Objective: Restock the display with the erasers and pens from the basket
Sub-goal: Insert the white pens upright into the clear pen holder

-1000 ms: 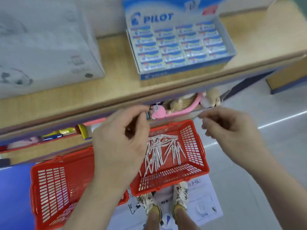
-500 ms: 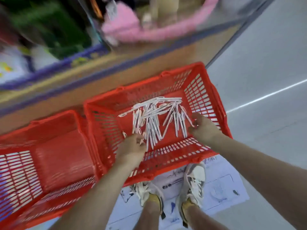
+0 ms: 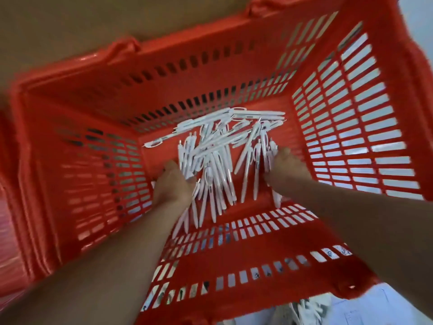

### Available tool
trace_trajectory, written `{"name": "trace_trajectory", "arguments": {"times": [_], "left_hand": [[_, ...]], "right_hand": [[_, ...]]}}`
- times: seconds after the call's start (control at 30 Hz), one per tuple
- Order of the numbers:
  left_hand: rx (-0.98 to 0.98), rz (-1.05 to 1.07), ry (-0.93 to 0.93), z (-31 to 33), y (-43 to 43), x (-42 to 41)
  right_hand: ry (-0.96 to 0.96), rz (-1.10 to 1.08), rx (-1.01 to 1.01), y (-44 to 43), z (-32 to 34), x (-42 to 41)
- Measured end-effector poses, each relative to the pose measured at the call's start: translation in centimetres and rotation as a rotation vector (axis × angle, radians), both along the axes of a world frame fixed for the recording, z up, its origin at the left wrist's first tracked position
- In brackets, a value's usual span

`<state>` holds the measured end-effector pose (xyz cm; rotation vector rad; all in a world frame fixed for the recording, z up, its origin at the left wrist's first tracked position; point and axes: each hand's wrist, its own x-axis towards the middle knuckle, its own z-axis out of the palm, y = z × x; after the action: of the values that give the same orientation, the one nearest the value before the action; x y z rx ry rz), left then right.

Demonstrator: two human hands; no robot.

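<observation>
Red slotted plastic filled nearly the whole view: the basket (image 3: 210,73) stood open below the camera, its far wall at twelve o'clock; a second basket (image 3: 9,207) of the same red showed only as a blurred edge at nine o'clock; a paper sheet (image 3: 375,308) lay on the floor at five o'clock.

On the basket's floor lay the pens (image 3: 218,174), a loose white heap; most ran with their long axis from six to twelve o'clock, while a few at the far side lay crosswise, nine to three.

Both forearms reached down over the near wall; the left hand (image 3: 174,186) sat at the heap's eight o'clock edge, touching the thickest bundle; the right hand (image 3: 287,168) sat at its three o'clock edge, against a thinner group. Only the backs of the hands showed, the fingers buried among the barrels, so whether either had closed on any pens could not be told.

The heap lay between the hands, and the left looked nearer the bulk; gathering inward along the barrels' length seemed the likely move.
</observation>
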<state>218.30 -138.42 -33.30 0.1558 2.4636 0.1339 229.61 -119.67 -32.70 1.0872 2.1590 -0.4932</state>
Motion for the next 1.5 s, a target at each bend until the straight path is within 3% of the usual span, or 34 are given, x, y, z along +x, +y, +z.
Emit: {"name": "trace_trajectory", "arguments": {"times": [0.2,0.4,0.57,0.83,0.97,1.13,1.3,1.5], "left_hand": [[0.016,-0.107,-0.075,0.1,0.4,-0.3],[0.235,0.129,-0.220,5.8,-1.0,0.2],[0.468,0.386,-0.352,12.7,-1.0,2.3],[0.852,0.693,-0.530,29.8,4.1,4.6],[0.952,0.518,-0.585,39.5,6.4,5.8],[1.007,0.377,-0.553,52.0,8.0,7.3],[1.042,0.343,-0.508,65.4,9.1,8.9],[1.135,0.360,-0.393,76.3,8.4,9.1]], "right_hand": [[0.083,-0.282,-0.260,-0.6,-0.3,0.1],[0.399,-0.760,-0.444,-0.1,3.3,-0.1],[0.545,-0.922,-0.551,-0.1,10.1,-0.6],[0.713,-1.240,-0.966,-0.6,27.2,-0.4],[0.776,-1.230,-1.104,-1.2,37.2,-0.1],[0.876,-1.092,-1.110,-1.2,50.5,0.7],[0.886,-1.019,-1.186,-0.7,63.2,1.3],[0.969,-0.943,-1.184,-1.5,74.0,0.9]]}}
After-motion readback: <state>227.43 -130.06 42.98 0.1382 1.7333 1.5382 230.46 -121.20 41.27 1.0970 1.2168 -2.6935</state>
